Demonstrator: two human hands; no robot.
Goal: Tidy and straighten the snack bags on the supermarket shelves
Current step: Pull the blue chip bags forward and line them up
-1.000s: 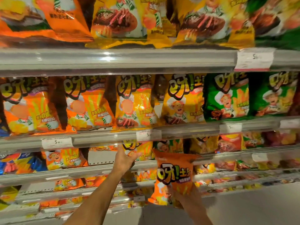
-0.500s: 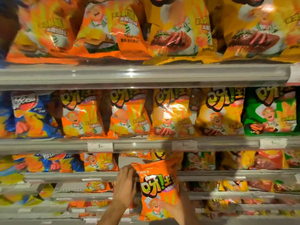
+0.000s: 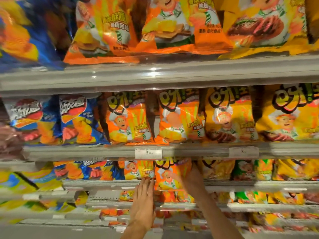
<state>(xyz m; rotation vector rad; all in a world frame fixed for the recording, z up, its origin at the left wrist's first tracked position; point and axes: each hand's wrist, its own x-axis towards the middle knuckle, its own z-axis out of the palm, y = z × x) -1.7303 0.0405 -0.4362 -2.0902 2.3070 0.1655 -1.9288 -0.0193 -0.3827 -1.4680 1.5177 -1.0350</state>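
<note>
An orange snack bag [image 3: 168, 176] with a cartoon chef stands upright at the front of the third shelf [image 3: 103, 183], just under the price tag. My right hand [image 3: 193, 176] grips its right edge. My left hand [image 3: 144, 202] lies flat with straight fingers, the fingertips touching the bag's lower left corner and the smaller orange bag [image 3: 138, 169] beside it. Both forearms reach up from the bottom of the view.
Orange [image 3: 127, 121] and yellow bags [image 3: 229, 118] of the same brand fill the shelf above, with blue bags [image 3: 76, 119] to the left. Larger bags [image 3: 172, 25] crowd the top shelf. Green bags [image 3: 245, 169] sit right of my hands. Lower shelves hold more bags.
The view has shifted left. My right hand lifted the orange bag and set it onto the third shelf. My left hand dropped from the shelf to the bag's lower left corner.
</note>
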